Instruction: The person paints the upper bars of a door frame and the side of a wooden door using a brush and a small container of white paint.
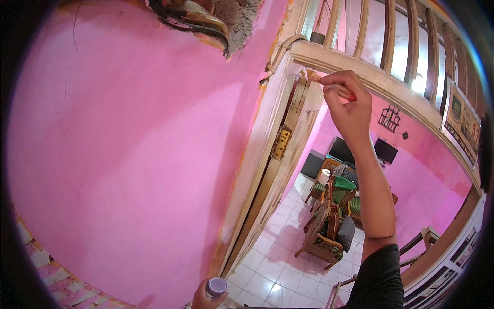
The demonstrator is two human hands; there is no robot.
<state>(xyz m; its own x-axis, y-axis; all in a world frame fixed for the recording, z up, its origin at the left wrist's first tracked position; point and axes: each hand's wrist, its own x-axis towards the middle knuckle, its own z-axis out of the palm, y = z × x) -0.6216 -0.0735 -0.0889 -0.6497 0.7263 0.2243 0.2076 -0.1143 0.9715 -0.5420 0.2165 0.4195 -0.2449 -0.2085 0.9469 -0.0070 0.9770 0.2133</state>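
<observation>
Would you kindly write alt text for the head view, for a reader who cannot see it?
A raised right hand holds a small brush to the top corner of a cream door frame beside a pink wall. The left hand holds a small can low down; chairs stand beyond.

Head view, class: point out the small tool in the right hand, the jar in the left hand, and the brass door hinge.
small tool (343,92), head view, its red-tipped handle.
jar (216,286), head view, its lid.
brass door hinge (281,143), head view, its plate.
</observation>
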